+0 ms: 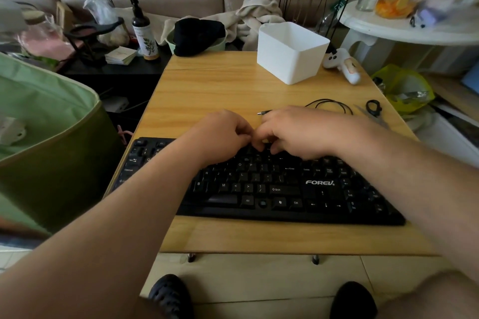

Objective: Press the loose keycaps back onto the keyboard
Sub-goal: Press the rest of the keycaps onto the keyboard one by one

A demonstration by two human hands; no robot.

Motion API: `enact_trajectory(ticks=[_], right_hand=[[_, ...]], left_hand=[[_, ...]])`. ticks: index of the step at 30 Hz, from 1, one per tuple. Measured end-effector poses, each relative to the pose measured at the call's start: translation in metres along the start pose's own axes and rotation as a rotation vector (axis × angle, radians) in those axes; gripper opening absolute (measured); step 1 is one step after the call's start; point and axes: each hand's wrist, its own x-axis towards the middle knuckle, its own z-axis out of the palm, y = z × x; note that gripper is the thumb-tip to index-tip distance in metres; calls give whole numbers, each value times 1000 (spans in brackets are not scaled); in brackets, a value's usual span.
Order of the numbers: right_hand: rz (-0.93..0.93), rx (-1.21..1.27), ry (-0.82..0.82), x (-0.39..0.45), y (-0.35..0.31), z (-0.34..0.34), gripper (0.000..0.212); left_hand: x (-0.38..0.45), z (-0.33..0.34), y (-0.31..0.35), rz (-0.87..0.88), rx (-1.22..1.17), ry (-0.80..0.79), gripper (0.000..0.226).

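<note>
**Hands bunched over the top rows, keycap out of sight**

While both hands met above the far rows of the black keyboard (259, 184), the left hand (223, 134) was curled with its fingers folded down and the right hand (293, 132) was bent the same way, fingertips of the two nearly touching; whether either pinched a keycap could not be told, since the knuckles hid whatever lay beneath, and no loose keycap showed anywhere on the table. The likeliest fault, as a judgement, was a cap pressed down crooked or onto the wrong stem, because the person's own hands blocked the view of the socket; a hard push off-centre might also bend a stem or send the small cap skittering away; the keyboard sat close to the near edge of the table (233, 238), so a lost cap could drop to the floor by the dark shoes.

Nearest lay pale floor tiles and the table's wood-grain top; past the hands a thin black cable (329, 105) looped beside scissors (373, 109); farther stood a white box (290, 52), a white controller (342, 63) beside it, and a black cloth in a green bowl; beyond ran a cluttered dark shelf with a spray bottle (143, 33), crumpled fabric, a wire rack and a padded wall.
</note>
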Motion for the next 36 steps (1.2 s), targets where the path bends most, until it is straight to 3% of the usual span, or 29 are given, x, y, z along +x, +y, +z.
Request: enact_trajectory(ticks=[4,8,11,15,19,22,28,32,36], right_hand=[[-47,-102,-98,5,-2,-10,51],[-136,-188,-114,5,-4,-12,47],[-159,-243,-68,0,1,-10,40],[-123,-69,25,-7,7,-3,21],[24,228,174,-19,11,-1,13],[102,523,331,-25,15,3,17],[105,1034,425,-28,16,10,22],[42,1088,548,-29,13,11,24],[-8,1109,516,-31,6,11,14]], left_hand=[[0,-2,5,-13,11,-17,20],[0,-3,4,-37,-18,-19,21],[-3,-7,-2,-57,-27,-12,40],[-17,-11,-2,-43,-14,50,39],[-34,7,15,72,84,225,27],[-38,29,35,104,-77,285,24],[-33,35,59,-44,-419,276,13],[-33,18,58,-210,-969,147,27],[-42,20,51,-203,-1039,125,28]])
